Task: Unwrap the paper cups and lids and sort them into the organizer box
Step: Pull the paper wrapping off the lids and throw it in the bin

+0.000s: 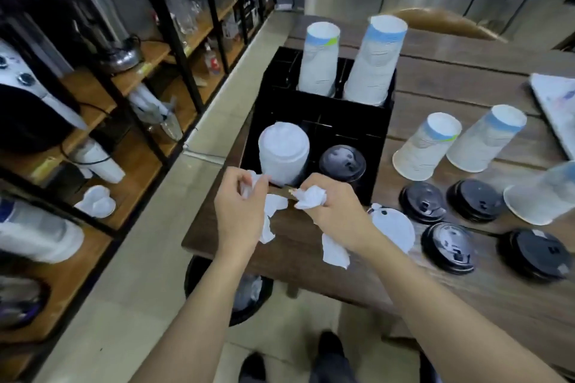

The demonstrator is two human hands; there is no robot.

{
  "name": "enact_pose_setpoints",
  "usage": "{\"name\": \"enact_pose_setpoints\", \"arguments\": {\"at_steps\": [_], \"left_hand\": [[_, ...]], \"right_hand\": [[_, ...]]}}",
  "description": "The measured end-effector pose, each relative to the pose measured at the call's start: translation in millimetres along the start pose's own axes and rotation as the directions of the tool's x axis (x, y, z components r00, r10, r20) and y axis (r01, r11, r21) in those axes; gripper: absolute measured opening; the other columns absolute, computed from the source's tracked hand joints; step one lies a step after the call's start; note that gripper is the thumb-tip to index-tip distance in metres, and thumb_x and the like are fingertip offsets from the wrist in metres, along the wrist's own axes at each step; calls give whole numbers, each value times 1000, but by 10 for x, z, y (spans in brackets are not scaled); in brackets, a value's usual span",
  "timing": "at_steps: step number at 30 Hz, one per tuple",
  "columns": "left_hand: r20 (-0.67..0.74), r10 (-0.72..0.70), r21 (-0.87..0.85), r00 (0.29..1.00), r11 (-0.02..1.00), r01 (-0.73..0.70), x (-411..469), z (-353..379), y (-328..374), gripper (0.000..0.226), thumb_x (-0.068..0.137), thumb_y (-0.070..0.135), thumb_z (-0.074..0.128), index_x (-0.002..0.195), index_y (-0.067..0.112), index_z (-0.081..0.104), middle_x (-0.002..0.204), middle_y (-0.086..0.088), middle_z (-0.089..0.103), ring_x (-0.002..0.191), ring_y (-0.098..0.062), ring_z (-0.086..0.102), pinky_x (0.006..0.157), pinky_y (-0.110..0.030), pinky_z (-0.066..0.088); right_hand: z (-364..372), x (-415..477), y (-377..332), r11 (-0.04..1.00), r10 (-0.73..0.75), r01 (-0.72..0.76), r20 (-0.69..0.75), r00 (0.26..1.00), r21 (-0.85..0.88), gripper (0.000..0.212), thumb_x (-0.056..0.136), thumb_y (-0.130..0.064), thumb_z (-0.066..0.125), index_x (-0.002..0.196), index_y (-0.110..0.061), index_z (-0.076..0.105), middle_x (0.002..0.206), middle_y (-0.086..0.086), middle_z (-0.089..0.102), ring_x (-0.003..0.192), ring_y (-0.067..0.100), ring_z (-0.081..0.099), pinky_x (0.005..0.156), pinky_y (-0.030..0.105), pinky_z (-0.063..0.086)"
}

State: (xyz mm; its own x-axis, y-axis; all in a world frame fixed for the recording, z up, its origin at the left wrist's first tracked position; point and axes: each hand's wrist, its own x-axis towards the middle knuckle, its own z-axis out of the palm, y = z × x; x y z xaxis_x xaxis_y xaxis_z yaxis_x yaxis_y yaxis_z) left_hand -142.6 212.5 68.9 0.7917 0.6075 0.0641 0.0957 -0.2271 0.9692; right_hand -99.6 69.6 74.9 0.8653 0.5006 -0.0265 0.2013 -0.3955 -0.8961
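Observation:
The black organizer box (326,115) stands on the wooden table. Two upside-down cup stacks (320,60) (375,60) fill its back compartments. In front, a white lid stack (283,152) sits left and a black lid stack (342,163) right. My left hand (241,208) and my right hand (333,208) each grip crumpled white plastic wrap (311,197) just in front of the box. More wrapped cup stacks (426,146) (487,138) (541,193) and black lid stacks (423,202) (448,247) lie to the right.
A white lid stack (393,228) lies behind my right wrist. A black bin (245,292) with wrap inside stands on the floor under the table edge. Shelving with appliances (93,87) runs along the left. A tray (557,109) lies at the table's right.

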Motion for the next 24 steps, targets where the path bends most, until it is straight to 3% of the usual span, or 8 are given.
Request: {"name": "enact_pose_setpoints", "arguments": {"at_steps": [3,6,12,15,17,19,22,24], "left_hand": [[-109,-54,-46,993,998,49,85,-562,-240,26,85,16,63,70,19,43,73,2,45,68,-12,44,64,-19,39],[-187,-97,-33,978,995,92,149,-1072,-573,24,85,15,64,71,16,44,70,6,46,61,1,46,62,-11,39],[-259,-271,46,927,955,292,122,-1679,-1472,29,87,17,61,69,15,38,66,3,35,60,-13,38,59,-18,37],[-289,-345,40,893,928,371,100,-1788,-1996,32,87,14,61,66,17,36,65,3,35,62,-15,38,57,-17,36],[-308,-376,50,874,911,410,82,-1795,-2361,31,87,13,60,67,16,36,67,1,40,66,-17,42,58,-16,37],[-316,-412,44,854,893,447,59,-1763,-2725,27,88,13,59,71,13,38,71,0,45,67,-17,44,58,-16,38],[-286,-439,50,852,881,471,87,-1611,-3231,26,90,13,55,72,15,36,69,4,40,63,-11,42,58,-22,35],[-274,-419,46,866,893,447,125,-1450,-3550,20,92,11,51,77,12,37,68,5,38,62,-9,40,55,-16,35]], "right_hand": [[552,27,-181,999,-30,29,58,998,30,24,84,-1,60,70,-19,51,63,-1,47,54,8,36,52,19,28],[1133,19,-263,998,-38,30,130,991,61,5,81,-6,57,76,-7,55,66,14,52,56,9,34,53,21,26],[2234,-20,152,978,-79,135,321,944,-158,35,70,-18,38,88,-1,62,83,14,66,72,25,57,65,37,44],[2649,86,605,960,80,33,380,921,-280,23,78,-9,48,97,-7,62,100,16,67,90,30,61,77,38,46],[2850,242,1015,932,203,-72,348,915,-356,14,82,-6,53,93,-13,58,103,18,64,92,29,59,75,36,44],[2998,408,1391,906,269,-149,267,925,-396,12,84,-6,54,95,-3,57,96,19,64,91,32,60,74,39,45],[3161,637,1831,920,279,-222,144,949,-322,14,88,-6,54,93,7,58,84,21,60,81,32,57,68,37,40],[3271,750,2110,940,238,-210,73,969,-268,17,90,-8,54,93,8,57,82,22,56,80,35,54,66,34,35]]}}
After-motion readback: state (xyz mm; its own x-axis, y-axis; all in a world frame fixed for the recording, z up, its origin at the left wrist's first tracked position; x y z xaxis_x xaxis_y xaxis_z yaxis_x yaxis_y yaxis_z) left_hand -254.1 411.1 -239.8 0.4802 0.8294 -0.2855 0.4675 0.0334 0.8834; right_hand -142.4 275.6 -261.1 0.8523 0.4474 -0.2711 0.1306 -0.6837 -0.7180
